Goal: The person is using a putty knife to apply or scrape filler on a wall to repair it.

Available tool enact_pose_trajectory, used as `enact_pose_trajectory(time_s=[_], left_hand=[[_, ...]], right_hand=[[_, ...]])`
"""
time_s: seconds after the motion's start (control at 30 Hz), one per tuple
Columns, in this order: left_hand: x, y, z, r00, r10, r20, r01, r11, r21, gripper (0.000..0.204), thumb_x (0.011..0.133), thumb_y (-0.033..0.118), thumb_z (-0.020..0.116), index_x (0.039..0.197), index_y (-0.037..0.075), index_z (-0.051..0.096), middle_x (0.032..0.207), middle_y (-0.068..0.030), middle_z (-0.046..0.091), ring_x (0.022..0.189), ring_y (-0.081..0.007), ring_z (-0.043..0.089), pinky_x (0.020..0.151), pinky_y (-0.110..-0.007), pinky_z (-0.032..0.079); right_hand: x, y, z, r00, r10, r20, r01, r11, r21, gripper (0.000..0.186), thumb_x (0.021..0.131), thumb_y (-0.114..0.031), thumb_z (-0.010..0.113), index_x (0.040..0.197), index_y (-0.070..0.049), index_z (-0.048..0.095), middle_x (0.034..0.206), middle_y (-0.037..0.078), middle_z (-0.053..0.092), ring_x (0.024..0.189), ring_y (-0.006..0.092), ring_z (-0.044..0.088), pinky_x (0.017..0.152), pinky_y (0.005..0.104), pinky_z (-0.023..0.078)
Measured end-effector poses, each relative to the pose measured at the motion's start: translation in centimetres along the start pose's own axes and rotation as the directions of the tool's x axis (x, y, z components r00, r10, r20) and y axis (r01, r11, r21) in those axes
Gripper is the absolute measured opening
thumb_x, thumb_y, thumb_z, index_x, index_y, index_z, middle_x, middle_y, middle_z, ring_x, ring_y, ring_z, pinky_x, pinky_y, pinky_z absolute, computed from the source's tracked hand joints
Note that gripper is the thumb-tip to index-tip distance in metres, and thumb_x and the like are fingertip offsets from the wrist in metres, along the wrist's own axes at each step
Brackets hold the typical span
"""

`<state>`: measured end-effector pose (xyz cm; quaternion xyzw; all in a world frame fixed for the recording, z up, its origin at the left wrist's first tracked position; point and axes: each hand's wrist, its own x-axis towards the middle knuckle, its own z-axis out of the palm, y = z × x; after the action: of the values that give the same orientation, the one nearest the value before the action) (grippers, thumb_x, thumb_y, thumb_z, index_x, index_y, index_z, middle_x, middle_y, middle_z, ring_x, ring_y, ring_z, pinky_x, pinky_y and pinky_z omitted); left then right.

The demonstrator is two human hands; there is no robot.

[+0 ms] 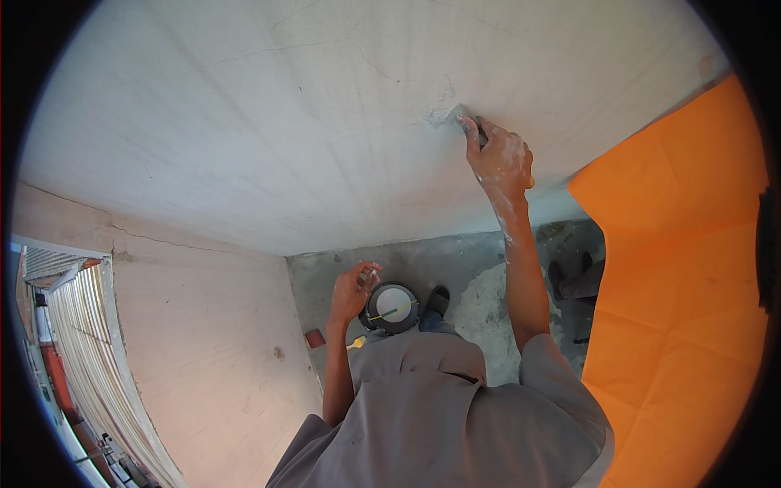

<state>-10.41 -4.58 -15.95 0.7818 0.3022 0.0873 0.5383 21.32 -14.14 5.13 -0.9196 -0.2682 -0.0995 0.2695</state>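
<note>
My right hand (500,159), smeared with white, is closed around a putty knife (457,112). The blade meets the pale wall (325,122) beside a small rough, chipped patch (439,106); a yellowish bit of the handle shows at the heel of my hand. Lower and to the left, my left hand (355,291) hangs in the air with loosely bent fingers apart and white on the tips. No object shows in it. Just below that hand, a round black-rimmed bucket (373,313) on the floor has pale material inside and a thin yellow-green stick across it.
A big orange sheet (675,236) covers the right side. Another person's feet (561,279) show beside it. A dark red block (315,337) and a yellow object (356,342) are near the bucket. The left side wall (203,325) has a crack and an opening with corrugated sheeting (89,325).
</note>
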Motion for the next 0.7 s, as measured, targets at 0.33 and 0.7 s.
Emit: enact_pose_trajectory(time_s=[0.33, 0.7], left_hand=[[-0.7, -0.4, 1.1, 1.0, -0.018, 0.007, 0.018, 1.0, 0.002, 0.018, 0.102, 0.006, 0.066, 0.118, 0.009, 0.074, 0.091, -0.0073, 0.078, 0.061, -0.0184, 0.07, 0.059, -0.034, 0.05], [-0.3, 0.8, 1.5, 0.999, 0.03, 0.033, -0.03, 0.999, -0.019, 0.021, 0.1, 0.003, 0.066, 0.118, 0.009, 0.074, 0.091, -0.0085, 0.078, 0.069, -0.0211, 0.075, 0.062, -0.035, 0.053]], right_hand=[[-0.8, -0.3, 4.0, 0.984, 0.176, -0.026, -0.161, 0.943, 0.29, 0.04, 0.107, -0.046, 0.062, 0.115, -0.013, 0.084, 0.085, 0.017, 0.078, 0.078, 0.0418, 0.073, 0.078, 0.0492, 0.059], [-0.8, -0.1, 3.7, 0.989, 0.121, -0.087, -0.102, 0.975, 0.198, 0.042, 0.107, -0.048, 0.06, 0.112, -0.014, 0.084, 0.086, 0.017, 0.079, 0.082, 0.0433, 0.074, 0.08, 0.051, 0.058]])
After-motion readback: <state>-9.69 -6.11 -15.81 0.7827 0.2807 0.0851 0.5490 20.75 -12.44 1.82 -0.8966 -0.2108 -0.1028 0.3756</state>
